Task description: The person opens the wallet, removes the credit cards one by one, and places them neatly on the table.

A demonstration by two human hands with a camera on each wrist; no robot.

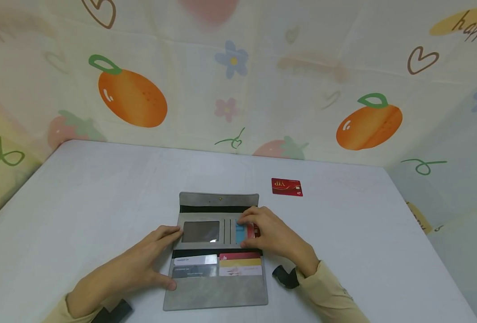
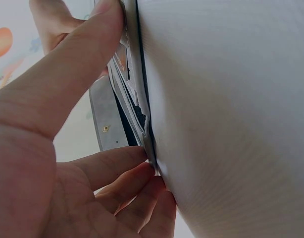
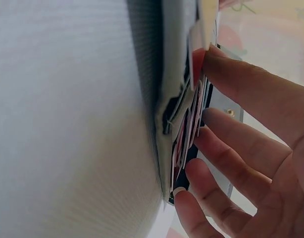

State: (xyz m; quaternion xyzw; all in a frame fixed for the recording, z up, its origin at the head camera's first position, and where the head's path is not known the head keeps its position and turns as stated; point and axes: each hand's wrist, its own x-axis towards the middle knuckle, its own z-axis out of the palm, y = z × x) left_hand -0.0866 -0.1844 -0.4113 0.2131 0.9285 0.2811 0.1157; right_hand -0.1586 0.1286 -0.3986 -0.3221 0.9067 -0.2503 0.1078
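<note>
A long grey wallet (image 1: 216,291) lies unfolded on the table, with a clear window and card slots in its upper half. My right hand (image 1: 272,233) is over the slots at the right, thumb and fingertips at opposite edges of a blue card (image 1: 240,233). Red cards (image 1: 256,230) show beside it, partly hidden by the hand. The right wrist view has several card edges (image 3: 194,111) fanned out between thumb and fingers. My left hand (image 1: 141,255) rests along the wallet's left side, fingers extended at the upper edge and thumb on the lower panel.
A red VIP card (image 1: 287,187) lies on the white table (image 1: 113,188), beyond the wallet to the right. Pockets in the wallet's lower half hold several cards, among them a grey card (image 1: 194,271) and a red card (image 1: 240,256). A printed cloth (image 1: 262,89) hangs behind.
</note>
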